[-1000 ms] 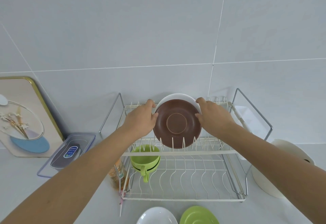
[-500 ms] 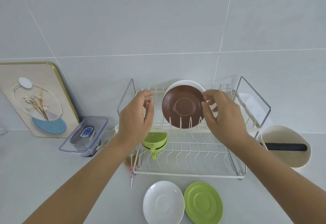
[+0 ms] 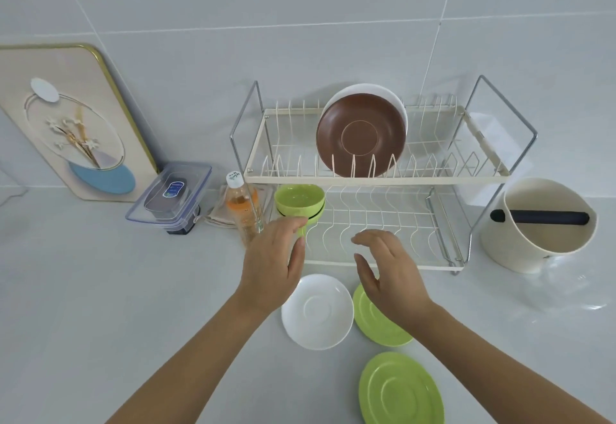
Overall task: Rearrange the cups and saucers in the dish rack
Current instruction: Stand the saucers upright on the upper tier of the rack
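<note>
Hands [image 3: 271,265] [image 3: 388,273] hover loose-fingered, holding nothing, above counter saucers [image 3: 317,311] (likely next), brown saucer [image 3: 361,135] slotted upright in rack [image 3: 376,179].

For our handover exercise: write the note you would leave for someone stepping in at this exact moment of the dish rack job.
Left hand: open, holding nothing, fingertips near the stacked green ceramic cups on the lower tier's left end.
Right hand: open, empty, above the nearer counter saucers.
Done: brown round saucer stands upright in the upper tier of the white wire dish rack, white plate behind it.
Left: white round saucer and two green round saucers lie flat on the counter, unracked.
</note>
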